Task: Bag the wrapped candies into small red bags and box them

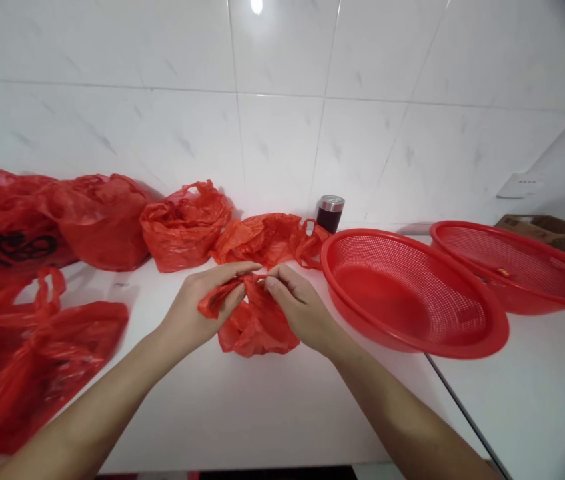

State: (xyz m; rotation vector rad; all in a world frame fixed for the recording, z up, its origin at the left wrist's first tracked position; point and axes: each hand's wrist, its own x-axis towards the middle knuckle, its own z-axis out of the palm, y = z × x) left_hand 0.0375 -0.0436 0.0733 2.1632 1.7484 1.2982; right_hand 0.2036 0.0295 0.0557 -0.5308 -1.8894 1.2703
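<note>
A small red plastic bag (257,327) sits on the white counter (242,407) at the centre. My left hand (202,310) pinches its handles from the left, fingers closed on the plastic. From the right, my right hand (297,307) pinches the same handles; the fingertips of both hands almost meet above the bag. The bag bulges, and what is inside is hidden.
Several more red bags lie along the tiled wall: a large one (17,227) at far left, others (185,223) (267,240) behind, one tied (37,360) at near left. Two red perforated baskets (412,290) (517,267) stand on the right. A dark cup (330,212) stands by the wall.
</note>
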